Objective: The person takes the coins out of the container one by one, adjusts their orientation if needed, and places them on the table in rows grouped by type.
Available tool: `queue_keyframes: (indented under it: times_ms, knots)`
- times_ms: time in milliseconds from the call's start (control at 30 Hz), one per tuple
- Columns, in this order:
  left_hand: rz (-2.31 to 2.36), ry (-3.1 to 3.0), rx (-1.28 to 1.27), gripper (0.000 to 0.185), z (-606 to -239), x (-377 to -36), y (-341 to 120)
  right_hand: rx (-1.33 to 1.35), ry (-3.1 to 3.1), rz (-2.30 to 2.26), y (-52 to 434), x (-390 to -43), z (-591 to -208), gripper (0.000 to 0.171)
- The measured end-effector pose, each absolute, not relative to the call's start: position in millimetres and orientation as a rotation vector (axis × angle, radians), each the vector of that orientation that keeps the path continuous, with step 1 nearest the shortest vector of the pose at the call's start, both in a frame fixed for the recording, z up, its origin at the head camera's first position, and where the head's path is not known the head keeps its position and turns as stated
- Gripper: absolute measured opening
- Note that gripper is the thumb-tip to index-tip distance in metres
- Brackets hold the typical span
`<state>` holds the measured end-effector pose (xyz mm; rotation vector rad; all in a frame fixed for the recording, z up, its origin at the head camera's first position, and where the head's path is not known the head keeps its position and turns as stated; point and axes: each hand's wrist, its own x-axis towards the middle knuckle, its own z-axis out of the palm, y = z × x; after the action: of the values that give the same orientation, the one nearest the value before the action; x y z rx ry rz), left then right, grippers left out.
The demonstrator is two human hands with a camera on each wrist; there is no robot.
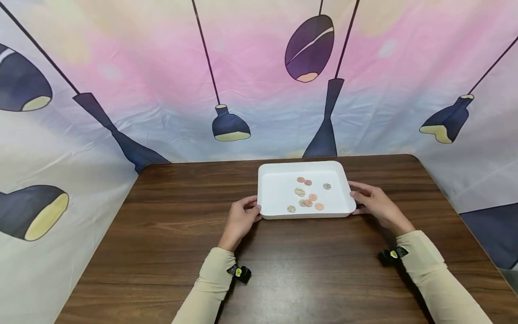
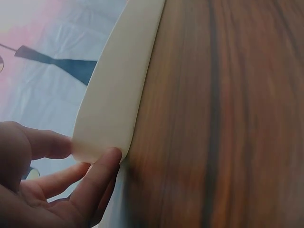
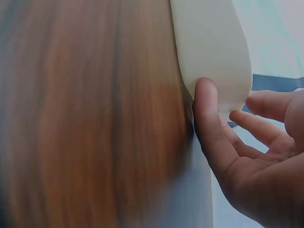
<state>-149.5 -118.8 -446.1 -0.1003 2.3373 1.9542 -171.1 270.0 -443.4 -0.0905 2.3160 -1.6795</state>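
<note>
A shallow white tray point(image 1: 307, 215) is near the far edge of the brown table. Inside it lie several copper-coloured coins point(image 1: 319, 206) and several paler, gold-toned coins point(image 1: 291, 209), mostly toward the middle and front; a few overlap. My left hand point(image 1: 239, 220) holds the tray's near left corner, its thumb and fingertips against the rim and lower wall. At the near right corner, my right hand point(image 1: 379, 207) grips the opposite side in the same way. Both wrist views show the tray's front wall close up, with fingertips touching its rounded corner. The coins are hidden there.
The wood-grain table point(image 1: 170, 243) extends in front of and to both sides of the tray. Behind it hangs a cloth backdrop point(image 1: 170, 67) printed with lamps. Each sleeved wrist wears a small black camera point(image 1: 243, 273).
</note>
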Motion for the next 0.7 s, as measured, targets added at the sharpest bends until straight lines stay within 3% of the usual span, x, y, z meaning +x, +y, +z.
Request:
queue_keyframes:
  times_ms: [700]
  knots:
    - [1.988,2.245,-0.214,0.04,-448.5,-161.6,-161.5,0.016,2.285,-1.8,225.7,-185.9,-448.7,0.05]
